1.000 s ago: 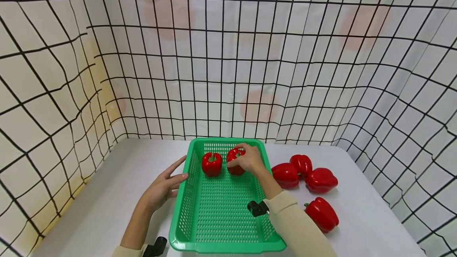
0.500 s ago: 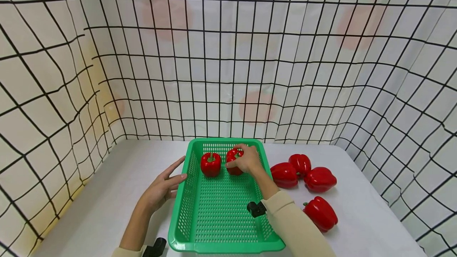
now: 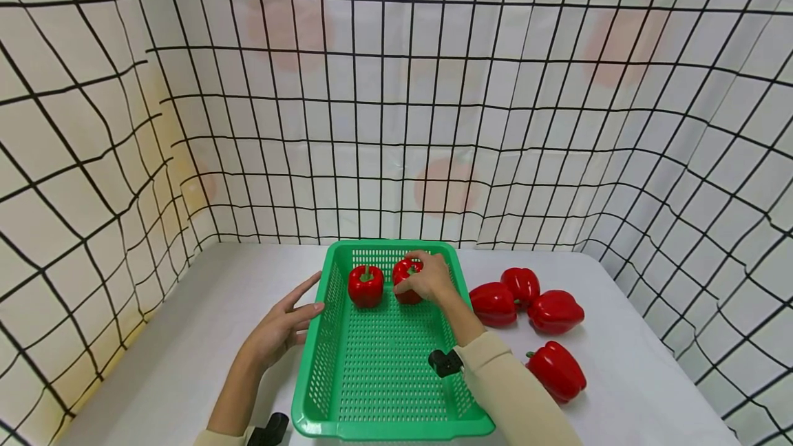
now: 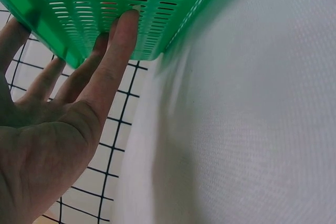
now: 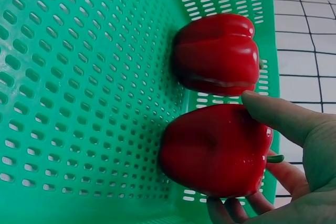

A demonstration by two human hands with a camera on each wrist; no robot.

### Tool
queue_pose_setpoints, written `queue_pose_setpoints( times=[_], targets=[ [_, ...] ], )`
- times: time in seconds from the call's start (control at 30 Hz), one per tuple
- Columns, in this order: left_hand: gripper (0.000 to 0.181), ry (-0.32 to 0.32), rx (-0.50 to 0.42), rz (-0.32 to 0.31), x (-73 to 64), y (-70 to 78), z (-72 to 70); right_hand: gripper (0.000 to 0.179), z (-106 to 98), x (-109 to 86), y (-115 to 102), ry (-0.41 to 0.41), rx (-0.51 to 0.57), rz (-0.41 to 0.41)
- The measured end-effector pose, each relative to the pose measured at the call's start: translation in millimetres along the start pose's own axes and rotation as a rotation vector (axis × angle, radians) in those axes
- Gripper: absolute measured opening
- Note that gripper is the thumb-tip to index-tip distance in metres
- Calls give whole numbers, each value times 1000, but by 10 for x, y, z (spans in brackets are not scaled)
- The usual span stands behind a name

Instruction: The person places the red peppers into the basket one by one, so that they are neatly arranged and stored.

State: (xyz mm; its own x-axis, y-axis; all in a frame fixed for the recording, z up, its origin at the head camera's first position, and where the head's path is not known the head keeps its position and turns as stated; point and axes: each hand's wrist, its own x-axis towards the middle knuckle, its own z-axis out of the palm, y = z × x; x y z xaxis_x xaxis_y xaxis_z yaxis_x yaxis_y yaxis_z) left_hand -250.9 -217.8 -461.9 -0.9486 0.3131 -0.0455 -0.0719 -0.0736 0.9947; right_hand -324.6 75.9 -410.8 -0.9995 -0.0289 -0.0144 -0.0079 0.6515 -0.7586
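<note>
A white bench (image 3: 638,377), cut off at the bottom, carries a rectangular green perforated plastic basket (image 3: 393,429); my beige sleeve (image 3: 514,391) hides part of its rim. My left hand (image 3: 275,332) touches its side with relaxed fingers, some tips hidden. My right hand (image 3: 434,277) grasps a glossy red bell pepper (image 5: 215,150), upright near the far right corner, fingers partly covering it.

right hand (image 3: 432,278) grips a red pepper (image 3: 409,296) by the top, far end of a green basket (image 3: 396,430), second pepper (image 3: 365,288) upright just left of it. left hand (image 3: 280,327) is touching the basket's left side, and four loose peppers (image 3: 556,312) lie on the white table (image 3: 638,384) over to the right
</note>
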Motion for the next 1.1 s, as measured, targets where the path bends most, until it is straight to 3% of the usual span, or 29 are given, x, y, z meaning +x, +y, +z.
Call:
queue_pose_setpoints(
  times=[0.87, 1.1],
  targets=[
    [72, 5, 10, -8, -9, -3, -10, 71, -147, 24, -33, 6, 99, -24],
    [71, 4, 6, -11, -12, 7, -6, 69, -301, -14, -67, -48, 99, -41]
  ],
)
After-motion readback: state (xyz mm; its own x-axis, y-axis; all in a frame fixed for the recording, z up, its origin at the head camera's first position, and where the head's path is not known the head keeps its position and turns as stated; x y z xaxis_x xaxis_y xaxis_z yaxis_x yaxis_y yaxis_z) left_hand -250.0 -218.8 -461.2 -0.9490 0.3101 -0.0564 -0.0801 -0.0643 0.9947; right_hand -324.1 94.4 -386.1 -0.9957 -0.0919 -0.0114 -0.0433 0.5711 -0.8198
